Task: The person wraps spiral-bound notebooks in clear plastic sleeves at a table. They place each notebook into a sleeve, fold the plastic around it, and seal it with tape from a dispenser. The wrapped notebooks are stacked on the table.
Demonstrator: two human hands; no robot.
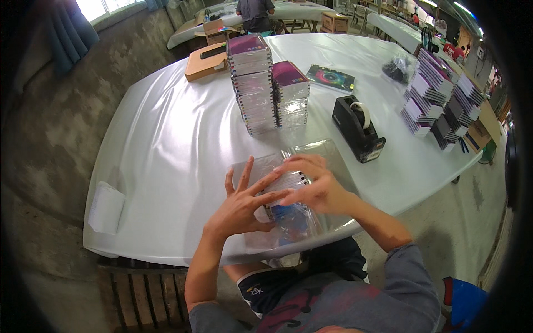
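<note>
My left hand [244, 200] lies fingers spread on a small clear-wrapped case [284, 188] at the near edge of the white table [166, 144]. My right hand [313, 186] presses on the same case from the right, its fingers curled over the top edge. Clear plastic sleeves [288, 225] lie under and around the case, one with a blue tint beneath my hands. Two stacks of similar clear cases with purple tops [266, 89] stand beyond my hands, the left stack taller.
A black tape dispenser [358, 127] stands to the right. Fanned stacks of flat packs [438, 102] fill the far right. A brown carton [202, 60] and a colourful card [330, 77] lie farther back. A person [255, 14] stands at another table behind.
</note>
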